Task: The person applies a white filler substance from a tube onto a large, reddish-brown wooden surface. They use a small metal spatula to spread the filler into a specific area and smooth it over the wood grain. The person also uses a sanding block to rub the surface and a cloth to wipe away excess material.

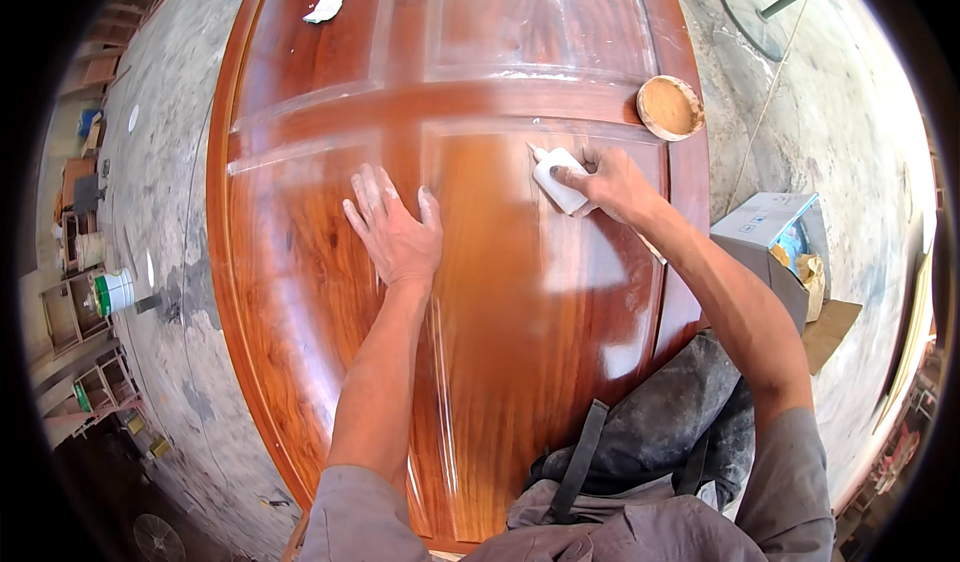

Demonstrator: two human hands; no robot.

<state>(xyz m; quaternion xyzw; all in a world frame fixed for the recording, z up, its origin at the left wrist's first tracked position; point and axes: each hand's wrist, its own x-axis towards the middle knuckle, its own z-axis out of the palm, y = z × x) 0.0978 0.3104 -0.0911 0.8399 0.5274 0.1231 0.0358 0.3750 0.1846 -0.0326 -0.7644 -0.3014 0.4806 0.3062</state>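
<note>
Under both my hands lies a glossy reddish-brown wooden panel door (480, 262) with raised moulding. My right hand (608, 184) grips a small white squeeze bottle (562, 182), its pointed nozzle aimed up and left, close to the panel near the cross rail. Flat on the wood to the left rests my left hand (395, 227), fingers spread and dusted white, holding nothing. A round tub of tan paste (670, 109) sits at the door's right edge, beyond my right hand. Near the far left of the door is a crumpled white scrap (325, 8).
An opened cardboard box (765, 224) with paper inside stands on the concrete floor to the right. Beyond it is a round metal base with a pole (752, 22). At left are a white-and-green bucket (113, 292) and several wooden frames (75, 312).
</note>
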